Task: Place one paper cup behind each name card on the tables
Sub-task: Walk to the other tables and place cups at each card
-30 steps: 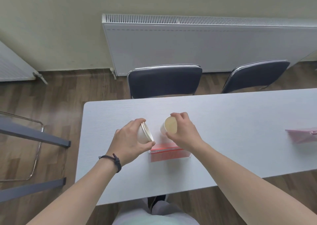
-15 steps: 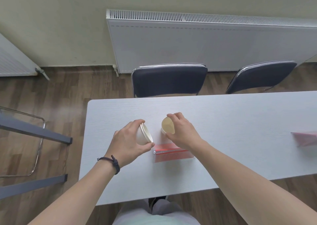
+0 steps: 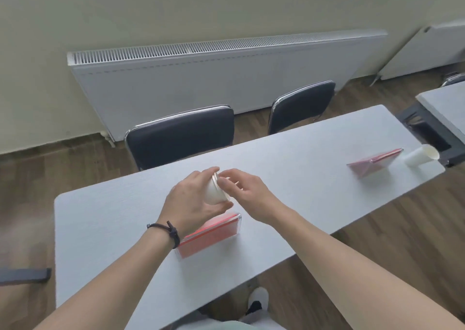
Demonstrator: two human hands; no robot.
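My left hand grips a short stack of white paper cups held sideways above the grey table. My right hand is pressed against the stack's rim, fingertips pinching a cup edge there. Just in front of both hands stands a red name card in a clear holder. A second red name card sits near the table's right end. One white paper cup rests on the table just right of it.
Two dark chairs stand behind the table, in front of a long white radiator. Another grey table begins at the far right. A dark frame juts in at the left.
My hands have come together, and the cup in my right hand now meets the stack in my left. The view has swung right and tilted, revealing the second name card's cup.
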